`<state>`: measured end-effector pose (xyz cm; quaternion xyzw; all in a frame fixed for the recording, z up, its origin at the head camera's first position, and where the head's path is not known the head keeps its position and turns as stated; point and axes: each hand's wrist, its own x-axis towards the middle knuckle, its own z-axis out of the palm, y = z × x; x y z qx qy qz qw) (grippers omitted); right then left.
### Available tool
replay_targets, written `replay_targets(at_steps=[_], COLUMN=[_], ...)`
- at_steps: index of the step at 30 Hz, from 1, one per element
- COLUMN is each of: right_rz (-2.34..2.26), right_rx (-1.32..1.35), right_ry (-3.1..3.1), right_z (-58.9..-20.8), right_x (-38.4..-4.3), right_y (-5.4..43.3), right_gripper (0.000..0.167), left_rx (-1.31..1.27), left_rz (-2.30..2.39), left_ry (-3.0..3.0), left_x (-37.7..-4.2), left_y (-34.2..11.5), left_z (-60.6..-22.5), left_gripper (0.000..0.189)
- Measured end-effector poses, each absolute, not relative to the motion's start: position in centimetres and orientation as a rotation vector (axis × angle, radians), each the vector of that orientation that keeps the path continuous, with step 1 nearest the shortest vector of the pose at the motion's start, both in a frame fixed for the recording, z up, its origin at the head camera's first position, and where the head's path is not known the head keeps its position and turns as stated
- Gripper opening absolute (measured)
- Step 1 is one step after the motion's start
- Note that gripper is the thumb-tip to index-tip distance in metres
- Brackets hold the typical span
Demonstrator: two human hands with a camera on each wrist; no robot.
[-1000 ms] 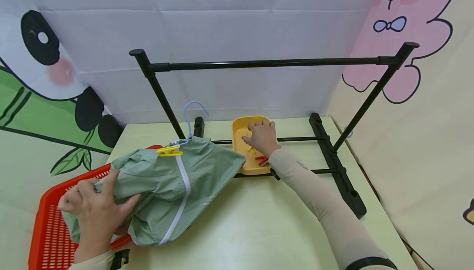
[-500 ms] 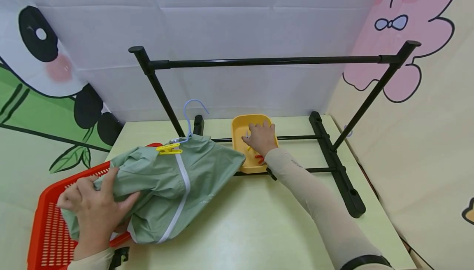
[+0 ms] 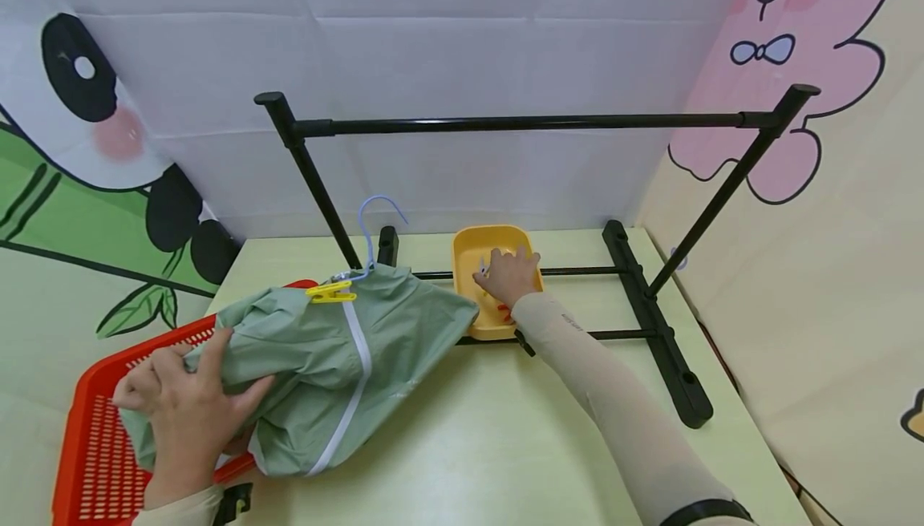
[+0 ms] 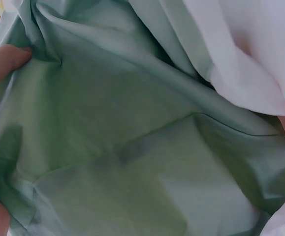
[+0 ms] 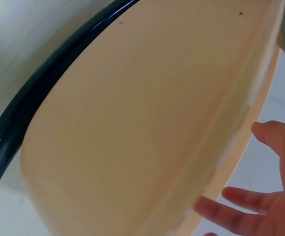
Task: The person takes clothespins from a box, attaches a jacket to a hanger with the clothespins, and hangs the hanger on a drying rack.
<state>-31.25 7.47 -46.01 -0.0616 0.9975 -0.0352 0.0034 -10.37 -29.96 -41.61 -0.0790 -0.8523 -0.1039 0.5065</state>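
Observation:
A green garment with a white stripe hangs from a blue hanger and lies partly over the red basket. A yellow clothespin is clipped near the hanger's base. My left hand grips the garment's left part; in the left wrist view its fingertip presses into the green cloth. Over the yellow tray my right hand reaches down with fingers spread apart. A red clothespin shows beside the wrist, and a small greyish piece lies by the thumb.
A black rack stands across the table, its lower bars passing beneath the tray. The rack's right foot lies along the table's right side. The red basket stands at front left. A printed cloth wall rises behind.
My right hand has shifted slightly within the tray, its forearm swinging a little left, covering more of the red clothespin. The left hand, garment and hanger stay put.

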Motion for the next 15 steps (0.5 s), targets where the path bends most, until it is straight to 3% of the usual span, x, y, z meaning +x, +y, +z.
replay_targets(at_steps=[15], right_rz=[-0.104], right_rx=[-0.066], right_ry=[3.014], right_z=[-46.86], right_x=[-31.25], right_y=[7.07], right_gripper=[0.075], left_rx=[-0.191], left_rz=[-0.264], left_ry=[-2.034], left_x=[-10.42], left_y=[-29.96], left_z=[-41.91], left_gripper=[0.072])
